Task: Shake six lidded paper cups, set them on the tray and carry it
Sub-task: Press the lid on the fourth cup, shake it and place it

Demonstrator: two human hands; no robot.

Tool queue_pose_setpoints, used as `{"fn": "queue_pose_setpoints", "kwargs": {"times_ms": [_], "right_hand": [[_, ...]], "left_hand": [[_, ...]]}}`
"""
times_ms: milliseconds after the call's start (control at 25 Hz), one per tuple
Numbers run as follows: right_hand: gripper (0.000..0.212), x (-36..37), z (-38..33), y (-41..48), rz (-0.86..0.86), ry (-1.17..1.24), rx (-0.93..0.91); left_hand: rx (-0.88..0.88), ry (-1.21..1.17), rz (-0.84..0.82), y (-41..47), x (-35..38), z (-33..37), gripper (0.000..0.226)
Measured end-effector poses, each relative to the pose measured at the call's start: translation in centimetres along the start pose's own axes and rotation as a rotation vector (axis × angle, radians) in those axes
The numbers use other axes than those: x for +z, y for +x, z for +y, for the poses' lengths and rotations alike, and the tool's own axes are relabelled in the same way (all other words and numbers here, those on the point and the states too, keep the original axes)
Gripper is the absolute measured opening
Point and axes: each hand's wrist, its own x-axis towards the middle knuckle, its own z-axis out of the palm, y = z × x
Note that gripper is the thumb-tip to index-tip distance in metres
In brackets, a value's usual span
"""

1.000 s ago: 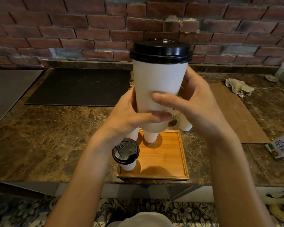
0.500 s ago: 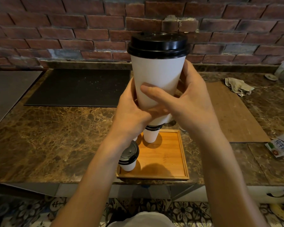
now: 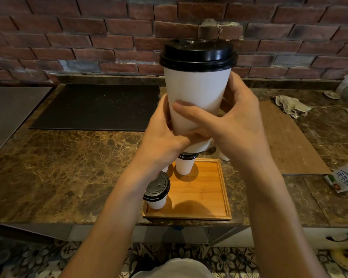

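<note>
A white paper cup with a black lid (image 3: 197, 93) is held upright in the air, close to the camera, above the counter. My left hand (image 3: 161, 141) and my right hand (image 3: 233, 125) both wrap its lower half. Below stands a square wooden tray (image 3: 207, 195) near the counter's front edge. A lidded cup (image 3: 157, 191) sits at the tray's front left corner and another lidded cup (image 3: 185, 164) at its back. A third cup on the tray is mostly hidden by my left wrist. Part of one more cup (image 3: 224, 157) shows behind the tray.
The brown marble counter (image 3: 68, 167) carries a black mat (image 3: 96, 106) at the back left, a wooden board (image 3: 289, 137) on the right, a crumpled cloth (image 3: 291, 105) and a milk carton (image 3: 344, 180) at the right edge. A brick wall rises behind.
The held cup has risen slightly and shifted in my hands; my right fingers now reach farther across its front. The cups on the tray have not moved.
</note>
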Motion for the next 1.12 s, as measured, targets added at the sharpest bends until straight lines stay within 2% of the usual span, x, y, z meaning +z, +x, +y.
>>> {"fn": "queue_pose_setpoints", "kwargs": {"times_ms": [160,360,560,880,1120], "right_hand": [[0.072,-0.9,0.0,0.2,-0.054,0.101,0.006],[0.060,-1.8,0.2,0.3,-0.192,0.189,-0.009],[0.062,-2.0,0.5,0.2,-0.291,0.236,0.003],[0.064,-1.6,-0.2,0.2,-0.278,0.183,0.016],[0.073,-0.4,-0.7,0.1,-0.152,0.039,0.034]], "left_hand": [[-0.019,0.007,-0.074,0.1,-0.7,0.3,0.065],[-0.078,-0.029,-0.181,0.1,-1.5,0.8,0.071],[-0.123,-0.042,-0.238,-0.3,-1.9,0.7,0.066],[-0.101,-0.027,-0.154,-0.4,-1.7,0.7,0.070],[-0.103,0.023,-0.034,-0.3,-1.2,0.7,0.074]]}}
